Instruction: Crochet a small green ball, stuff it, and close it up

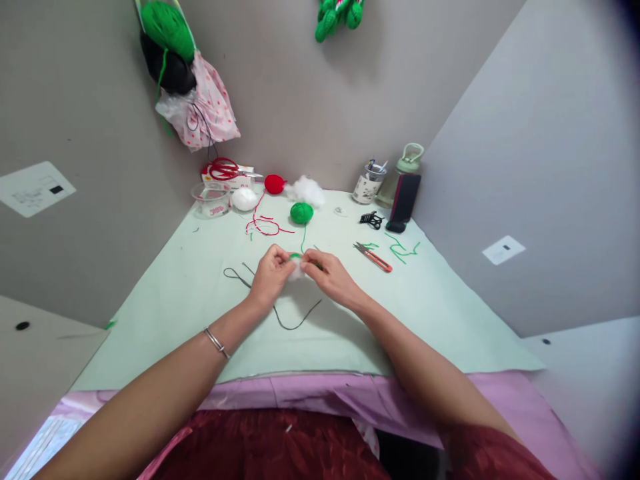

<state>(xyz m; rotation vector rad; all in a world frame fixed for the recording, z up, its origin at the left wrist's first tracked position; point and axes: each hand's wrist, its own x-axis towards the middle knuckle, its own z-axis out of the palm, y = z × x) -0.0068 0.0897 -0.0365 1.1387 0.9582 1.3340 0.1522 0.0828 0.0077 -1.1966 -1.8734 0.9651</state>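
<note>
My left hand [270,272] and my right hand [327,273] meet over the middle of the pale green table cover [425,320]. Both pinch a small green crocheted piece with white stuffing [297,265] between their fingertips. A green yarn strand runs from the piece back to a green yarn ball [301,213]. A black cord [280,313] lies on the cover under and beside my left wrist, which wears a thin bracelet.
Orange-handled snips [374,257] and green yarn scraps [403,250] lie to the right. At the back stand a red yarn ball [275,184], white stuffing [306,191], a clear tub [211,200], red scissors [227,169], a pen cup [369,183], a bottle [400,175], a phone [405,200].
</note>
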